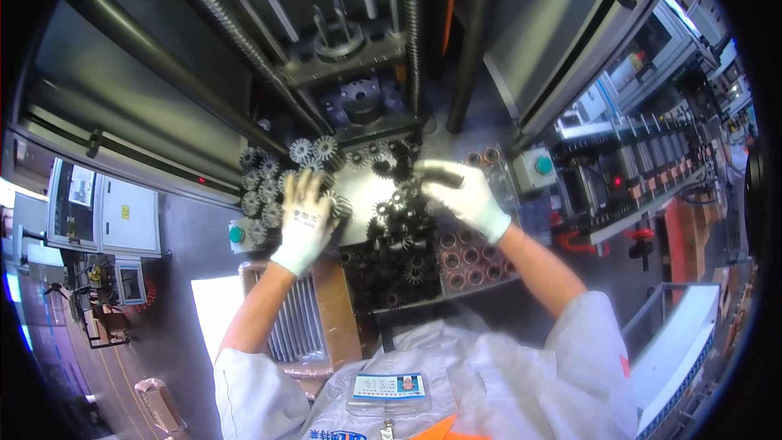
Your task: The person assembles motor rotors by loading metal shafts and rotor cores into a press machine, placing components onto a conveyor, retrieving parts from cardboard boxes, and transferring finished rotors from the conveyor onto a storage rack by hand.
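Note:
My left hand (306, 220), in a white work glove, lies over a group of silver slotted metal cores (269, 187) at the left of the bench. Its fingers are stretched and apart, and one core (339, 205) sits right beside them. My right hand (466, 197), also gloved, hangs over the right side of the bench, next to a cluster of dark toothed rings (399, 212). Its fingers and thumb are bent with a dark area between them; blur hides whether that is a part or the glove's palm. More dark toothed pieces (415, 269) lie nearer to me.
A press with a round fixture (338, 41) and upright rods stands ahead. Trays with copper-coloured rings (464, 257) lie at the right. Green buttons (543, 165) sit on boxes at both sides. A cardboard box (338, 310) of metal rods stands at the near left.

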Tool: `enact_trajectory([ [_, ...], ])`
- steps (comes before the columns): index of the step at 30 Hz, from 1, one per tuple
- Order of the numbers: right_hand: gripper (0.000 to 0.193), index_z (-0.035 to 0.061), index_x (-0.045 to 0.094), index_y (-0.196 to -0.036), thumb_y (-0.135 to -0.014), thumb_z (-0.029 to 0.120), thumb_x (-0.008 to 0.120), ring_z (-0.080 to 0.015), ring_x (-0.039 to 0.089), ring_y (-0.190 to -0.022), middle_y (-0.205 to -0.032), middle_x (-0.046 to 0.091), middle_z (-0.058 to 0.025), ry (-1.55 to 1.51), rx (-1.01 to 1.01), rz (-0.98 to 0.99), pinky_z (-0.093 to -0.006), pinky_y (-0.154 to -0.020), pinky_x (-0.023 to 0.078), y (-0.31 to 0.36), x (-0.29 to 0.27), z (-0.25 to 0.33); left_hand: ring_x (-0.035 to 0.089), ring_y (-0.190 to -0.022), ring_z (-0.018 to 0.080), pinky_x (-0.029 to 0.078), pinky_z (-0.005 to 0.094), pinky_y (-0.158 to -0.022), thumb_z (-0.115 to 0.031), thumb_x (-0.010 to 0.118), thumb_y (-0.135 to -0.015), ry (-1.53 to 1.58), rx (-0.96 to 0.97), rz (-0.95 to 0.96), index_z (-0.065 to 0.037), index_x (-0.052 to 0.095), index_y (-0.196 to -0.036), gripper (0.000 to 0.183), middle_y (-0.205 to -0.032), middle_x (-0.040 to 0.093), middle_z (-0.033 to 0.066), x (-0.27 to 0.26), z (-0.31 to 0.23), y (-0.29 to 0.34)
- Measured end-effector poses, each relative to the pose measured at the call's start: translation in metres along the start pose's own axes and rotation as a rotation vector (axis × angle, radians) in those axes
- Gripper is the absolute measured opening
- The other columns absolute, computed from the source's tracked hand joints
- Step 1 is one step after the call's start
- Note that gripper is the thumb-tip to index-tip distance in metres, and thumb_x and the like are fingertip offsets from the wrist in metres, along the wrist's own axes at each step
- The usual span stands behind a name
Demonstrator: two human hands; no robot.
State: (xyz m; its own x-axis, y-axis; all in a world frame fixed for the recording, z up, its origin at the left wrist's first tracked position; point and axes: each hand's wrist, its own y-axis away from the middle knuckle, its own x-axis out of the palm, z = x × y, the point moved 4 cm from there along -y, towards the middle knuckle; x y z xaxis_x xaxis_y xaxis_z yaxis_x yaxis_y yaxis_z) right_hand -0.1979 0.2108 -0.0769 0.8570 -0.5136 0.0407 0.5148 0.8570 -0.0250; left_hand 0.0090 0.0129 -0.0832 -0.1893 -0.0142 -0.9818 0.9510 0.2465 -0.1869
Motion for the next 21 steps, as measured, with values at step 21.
enact_trajectory([
  [21, 0.033, 0.0068, 0.076, -0.108, -0.078, 0.002, 0.064, -0.0193, 0.071, -0.09, -0.095, 0.075, -0.0128, 0.175, 0.048, -0.424, -0.0302, -0.084, 0.055, -0.259, 0.016, -0.001, 0.067, -0.107, 0.0295, 0.053, 0.0371, -0.091, -0.005, 0.082, -0.075, 0.618, -0.266, -0.48, 0.0, 0.063, -0.093, 0.027, -0.128, 0.063, 0.0199, -0.081, 0.03, -0.062],
])
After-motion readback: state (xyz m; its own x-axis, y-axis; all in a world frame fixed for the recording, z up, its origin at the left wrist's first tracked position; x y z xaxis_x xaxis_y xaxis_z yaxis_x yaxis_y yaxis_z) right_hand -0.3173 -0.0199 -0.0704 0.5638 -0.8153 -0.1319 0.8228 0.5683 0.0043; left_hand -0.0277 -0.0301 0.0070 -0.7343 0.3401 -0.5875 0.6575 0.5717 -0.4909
